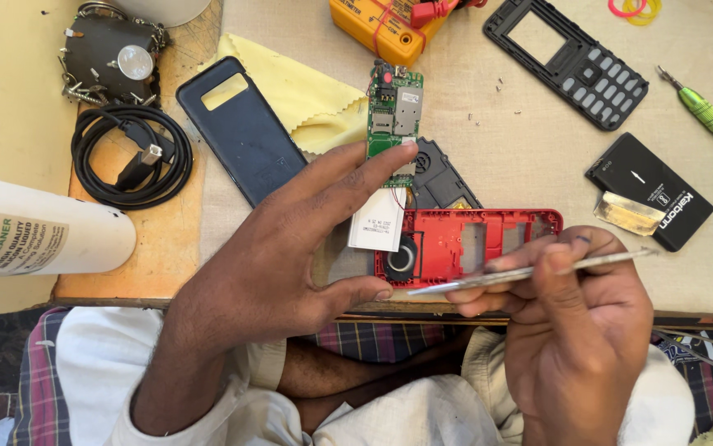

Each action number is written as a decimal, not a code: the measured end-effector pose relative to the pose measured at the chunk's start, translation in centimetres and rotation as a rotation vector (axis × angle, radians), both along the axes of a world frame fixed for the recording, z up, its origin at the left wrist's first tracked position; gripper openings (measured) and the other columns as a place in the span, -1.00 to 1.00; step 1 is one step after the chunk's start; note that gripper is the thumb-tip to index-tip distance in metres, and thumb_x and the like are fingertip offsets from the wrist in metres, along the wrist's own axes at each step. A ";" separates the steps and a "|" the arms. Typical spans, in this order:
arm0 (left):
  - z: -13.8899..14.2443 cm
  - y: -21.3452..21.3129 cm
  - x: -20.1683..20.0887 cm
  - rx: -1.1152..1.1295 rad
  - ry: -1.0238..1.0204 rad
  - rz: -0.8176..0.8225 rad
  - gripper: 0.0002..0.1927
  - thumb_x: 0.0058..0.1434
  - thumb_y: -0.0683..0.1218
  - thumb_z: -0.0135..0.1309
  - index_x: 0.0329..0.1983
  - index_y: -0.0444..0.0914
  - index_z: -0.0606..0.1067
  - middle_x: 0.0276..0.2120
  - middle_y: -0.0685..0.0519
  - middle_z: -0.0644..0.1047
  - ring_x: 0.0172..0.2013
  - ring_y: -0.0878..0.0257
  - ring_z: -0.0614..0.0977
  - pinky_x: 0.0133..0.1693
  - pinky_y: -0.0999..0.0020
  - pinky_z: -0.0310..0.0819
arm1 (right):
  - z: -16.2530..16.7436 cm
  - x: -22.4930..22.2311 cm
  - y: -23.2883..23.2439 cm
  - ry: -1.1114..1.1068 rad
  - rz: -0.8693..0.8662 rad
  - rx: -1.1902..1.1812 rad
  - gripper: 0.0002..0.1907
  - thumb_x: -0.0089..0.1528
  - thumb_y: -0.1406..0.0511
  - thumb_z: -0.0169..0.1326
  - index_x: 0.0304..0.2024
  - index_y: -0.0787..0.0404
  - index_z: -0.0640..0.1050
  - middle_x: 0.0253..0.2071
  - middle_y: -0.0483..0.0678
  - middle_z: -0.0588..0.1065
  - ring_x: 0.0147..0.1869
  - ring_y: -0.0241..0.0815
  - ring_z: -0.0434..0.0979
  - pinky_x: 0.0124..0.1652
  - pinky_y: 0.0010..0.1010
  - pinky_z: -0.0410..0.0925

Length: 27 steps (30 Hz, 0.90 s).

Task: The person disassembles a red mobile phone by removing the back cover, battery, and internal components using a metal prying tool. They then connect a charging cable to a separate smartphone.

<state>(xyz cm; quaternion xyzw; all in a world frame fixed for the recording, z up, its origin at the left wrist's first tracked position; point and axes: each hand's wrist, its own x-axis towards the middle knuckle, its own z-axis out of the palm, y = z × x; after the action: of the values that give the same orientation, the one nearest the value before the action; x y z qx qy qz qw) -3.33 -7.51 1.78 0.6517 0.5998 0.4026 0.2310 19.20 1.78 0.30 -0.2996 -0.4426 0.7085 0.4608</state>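
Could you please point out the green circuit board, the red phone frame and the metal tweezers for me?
green circuit board (394, 111), head view, middle of the board's upper half.
red phone frame (488, 235), head view, on its inner face.
metal tweezers (604, 259), head view, on the bare shaft beyond the right hand's fingers.

A red phone frame (472, 239) is lying flat at the table edge, with a green circuit board (394, 111) tilting up beside metal tweezers (530, 271).
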 end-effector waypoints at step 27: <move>2.4 0.8 3.2 -0.059 0.066 0.200 -0.05 0.07 -0.15 0.31 0.50 -0.33 0.13 0.32 -0.37 0.30 0.28 -0.23 0.42 0.26 0.11 0.32 | 2.8 2.0 1.2 -0.848 0.198 0.483 -0.75 0.22 0.35 0.25 -0.06 0.27 0.64 -0.48 -0.02 0.53 -0.55 -0.22 0.45 -0.49 -0.47 0.31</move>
<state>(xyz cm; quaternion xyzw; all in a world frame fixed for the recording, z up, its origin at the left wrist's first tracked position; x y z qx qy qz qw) -0.09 -6.69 4.14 0.5945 0.6806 0.3843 0.1890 21.19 2.97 3.14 -0.4027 -0.7687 0.4420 0.2270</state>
